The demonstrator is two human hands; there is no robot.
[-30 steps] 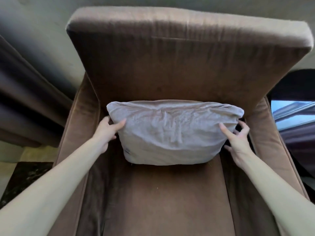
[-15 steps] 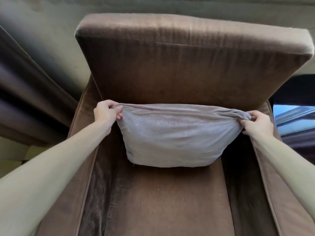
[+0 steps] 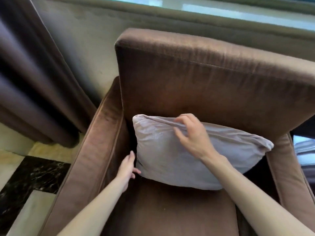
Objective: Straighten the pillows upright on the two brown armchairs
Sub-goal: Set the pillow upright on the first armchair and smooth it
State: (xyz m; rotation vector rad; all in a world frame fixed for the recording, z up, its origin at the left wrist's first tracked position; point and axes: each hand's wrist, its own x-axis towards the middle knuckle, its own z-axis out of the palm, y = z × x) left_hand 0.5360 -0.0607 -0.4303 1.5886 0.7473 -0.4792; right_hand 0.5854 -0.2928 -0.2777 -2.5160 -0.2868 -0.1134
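Observation:
A pale grey pillow (image 3: 162,155) stands on the seat of a brown armchair (image 3: 204,82) and leans on the backrest, its right end higher and pressed toward the right armrest. My left hand (image 3: 127,167) lies with straight fingers against the pillow's lower left side, between pillow and left armrest. My right hand (image 3: 192,138) reaches over the middle of the pillow's top edge. Its thumb is on the front face and its fingers curl over the seam, blurred by motion.
A dark brown curtain (image 3: 34,82) hangs at the left of the chair. Below it is a floor of pale and black marble (image 3: 34,174). A window sill (image 3: 204,7) runs behind the backrest. A bluish shiny surface (image 3: 305,150) shows past the right armrest.
Both hands let go of the pillow's top corners. The left hand dropped to the lower left side. The right hand moved to the middle of the top edge. The view shifted left.

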